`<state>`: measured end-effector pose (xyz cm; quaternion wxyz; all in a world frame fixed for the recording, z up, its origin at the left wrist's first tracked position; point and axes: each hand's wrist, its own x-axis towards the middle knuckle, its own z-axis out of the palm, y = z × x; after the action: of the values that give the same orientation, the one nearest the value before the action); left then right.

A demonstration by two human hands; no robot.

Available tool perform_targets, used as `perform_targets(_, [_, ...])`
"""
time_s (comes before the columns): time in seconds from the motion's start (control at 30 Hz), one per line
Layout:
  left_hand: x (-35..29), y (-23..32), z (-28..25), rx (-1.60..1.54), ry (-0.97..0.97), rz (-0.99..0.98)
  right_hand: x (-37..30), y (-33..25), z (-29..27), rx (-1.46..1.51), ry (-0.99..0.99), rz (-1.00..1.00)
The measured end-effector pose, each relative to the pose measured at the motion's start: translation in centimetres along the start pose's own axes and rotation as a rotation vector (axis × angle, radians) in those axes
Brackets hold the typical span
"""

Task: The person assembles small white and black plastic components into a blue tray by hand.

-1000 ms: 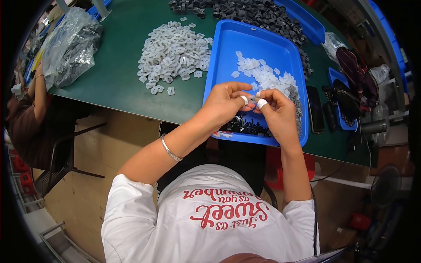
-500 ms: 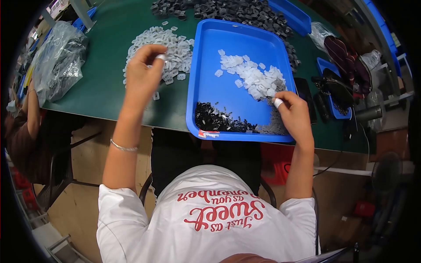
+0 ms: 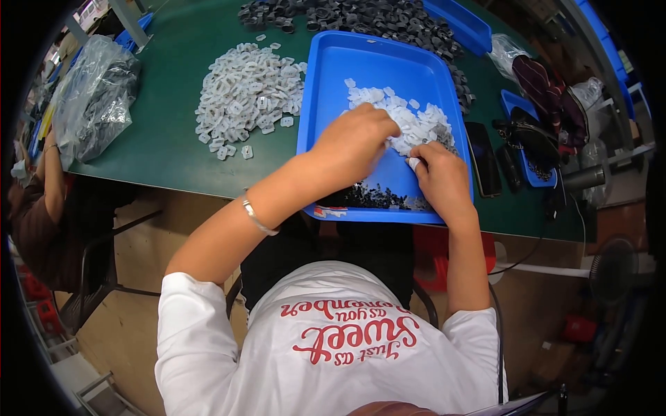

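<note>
A person in a white shirt with red lettering leans over a blue tray (image 3: 333, 90) on a green worktop (image 3: 166, 145), both hands meeting near the tray's middle. The left hand (image 3: 354, 142), a thin bracelet (image 3: 258, 220) on its wrist, curls knuckles-up over the near edge of a heap of small white plastic pieces (image 3: 409, 121) lying in the tray; whether its fingers grip anything cannot be told, since they are hidden beneath the hand. The right hand (image 3: 444, 177) rests just beside it, a white-covered fingertip touching the heap, its grasp likewise hidden. A cluster of small black parts (image 3: 378, 197) lies along the tray's near rim, under the hands. Left of the tray, a larger pile of white pieces (image 3: 246, 93) is spread on the worktop; a mound of black parts (image 3: 361, 15) runs along the far side. A clear plastic bag (image 3: 94, 97) sits at the far left, beside another person's arm (image 3: 50, 173).
</note>
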<state>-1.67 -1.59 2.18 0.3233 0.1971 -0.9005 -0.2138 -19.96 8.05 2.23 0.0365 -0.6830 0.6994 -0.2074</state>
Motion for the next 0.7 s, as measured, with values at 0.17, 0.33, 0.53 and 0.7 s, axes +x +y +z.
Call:
perform_targets(0.17, [1.5,-0.9,3.8,0.125,-0.105,0.068,0.1,0.1,0.6,-0.167,-0.05,-0.189])
perform_targets(0.33, [1.0,-1.9,4.1,0.202,0.007,0.105,-0.2,0.3,0.9,-0.026,-0.027,-0.176])
perform_targets(0.53, [1.2,-1.7,4.9,0.062,0.093,0.006,-0.9,0.6,0.0,0.21,0.108,-0.193])
perform_targets(0.7, [0.8,-1.4,3.8,0.015,0.087,-0.214,-1.0,1.6,0.6,0.607,-0.011,0.101])
